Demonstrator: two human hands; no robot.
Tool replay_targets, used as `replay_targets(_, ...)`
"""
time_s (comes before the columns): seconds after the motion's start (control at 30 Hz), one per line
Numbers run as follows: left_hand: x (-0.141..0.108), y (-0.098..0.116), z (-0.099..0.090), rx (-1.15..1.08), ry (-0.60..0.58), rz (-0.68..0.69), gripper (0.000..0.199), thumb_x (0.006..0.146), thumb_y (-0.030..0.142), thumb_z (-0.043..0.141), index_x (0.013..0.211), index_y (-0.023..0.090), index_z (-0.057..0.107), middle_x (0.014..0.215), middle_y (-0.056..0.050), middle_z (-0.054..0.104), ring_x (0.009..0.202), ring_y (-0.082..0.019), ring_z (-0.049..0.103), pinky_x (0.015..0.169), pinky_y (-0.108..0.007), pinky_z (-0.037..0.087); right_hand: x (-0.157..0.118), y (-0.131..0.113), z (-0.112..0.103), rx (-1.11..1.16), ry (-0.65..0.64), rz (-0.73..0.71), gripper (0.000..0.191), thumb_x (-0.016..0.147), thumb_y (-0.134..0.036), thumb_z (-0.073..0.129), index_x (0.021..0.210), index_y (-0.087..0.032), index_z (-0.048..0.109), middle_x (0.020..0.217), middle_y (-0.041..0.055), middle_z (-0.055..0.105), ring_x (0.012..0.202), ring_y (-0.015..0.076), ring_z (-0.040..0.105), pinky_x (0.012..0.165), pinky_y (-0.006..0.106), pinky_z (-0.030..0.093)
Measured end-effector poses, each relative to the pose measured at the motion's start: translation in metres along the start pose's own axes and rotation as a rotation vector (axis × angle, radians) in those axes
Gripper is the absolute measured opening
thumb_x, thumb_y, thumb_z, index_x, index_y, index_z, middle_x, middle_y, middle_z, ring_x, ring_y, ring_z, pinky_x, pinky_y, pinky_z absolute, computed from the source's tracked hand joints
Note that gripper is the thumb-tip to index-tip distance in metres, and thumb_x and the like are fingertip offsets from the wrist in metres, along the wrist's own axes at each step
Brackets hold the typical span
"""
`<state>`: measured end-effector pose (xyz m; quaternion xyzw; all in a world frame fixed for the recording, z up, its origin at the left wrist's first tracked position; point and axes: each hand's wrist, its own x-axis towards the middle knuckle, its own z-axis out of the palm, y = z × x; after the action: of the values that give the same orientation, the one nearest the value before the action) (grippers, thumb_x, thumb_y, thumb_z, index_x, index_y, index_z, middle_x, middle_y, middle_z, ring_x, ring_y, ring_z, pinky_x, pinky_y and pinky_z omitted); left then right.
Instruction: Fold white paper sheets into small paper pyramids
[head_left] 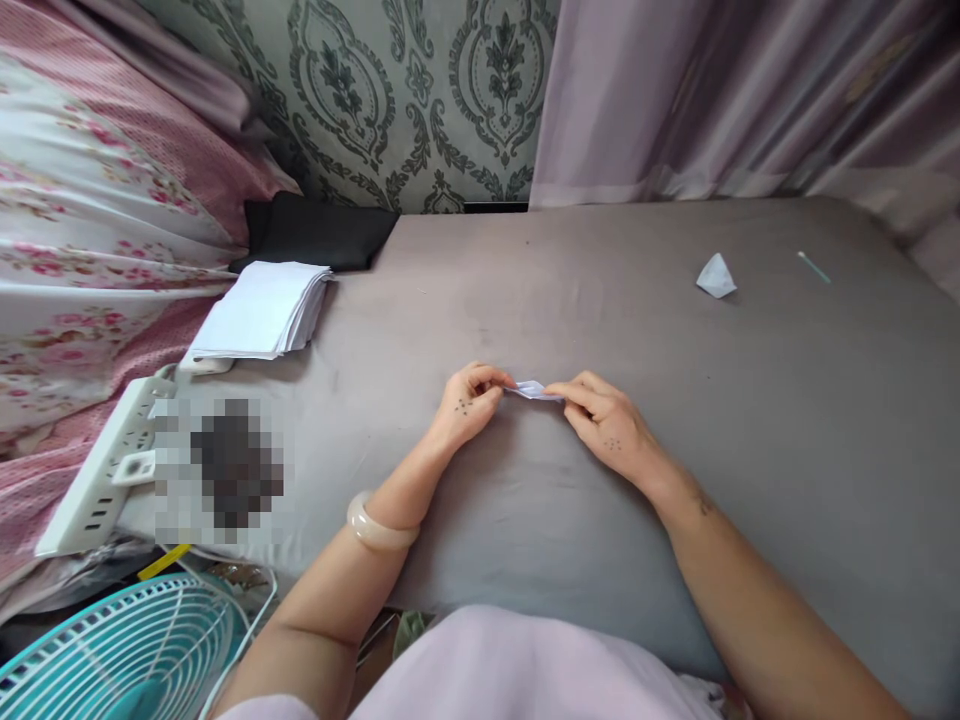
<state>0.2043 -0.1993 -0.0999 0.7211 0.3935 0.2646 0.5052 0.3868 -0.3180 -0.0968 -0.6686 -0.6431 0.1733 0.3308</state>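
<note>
A small piece of folded white paper point(532, 390) is stretched between my two hands over the grey cloth-covered surface point(495, 530). My left hand point(469, 402) pinches its left end between thumb and fingers. At the opposite end, my right hand point(604, 418) grips the paper with closed fingers. The middle of the paper shows creases and a slightly raised fold. A pale bangle point(381, 524) circles my left forearm. Farther off to the right sits a pointed folded paper shape point(717, 277), apart from both hands.
To the left lie a stack of white paper sheets point(259, 310), a black cloth-like item point(322, 232) and a white power strip point(94, 475). A teal fan point(127, 650) stands at the lower left. At the far right rests a thin green stick point(814, 267). Curtains point(615, 100) hang behind.
</note>
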Motion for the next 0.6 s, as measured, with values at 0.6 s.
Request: replay_targets(0.6, -0.012, 0.013, 0.021, 0.569, 0.152, 0.196, 0.018, 0.089, 0.029, 0.053, 0.085, 0.02, 0.068, 0.089, -0.007, 0.067, 0.076, -0.018, 0.062, 0.066, -0.028, 0.047, -0.005, -0.022, 0.005, -0.423, 0.01, -0.103, 0.021, 0.086, -0.015, 0.047, 0.084, -0.022, 0.068, 0.093, 0.0061, 0.066, 0.078, 0.0177, 0.06, 0.067, 0.03, 0.041)
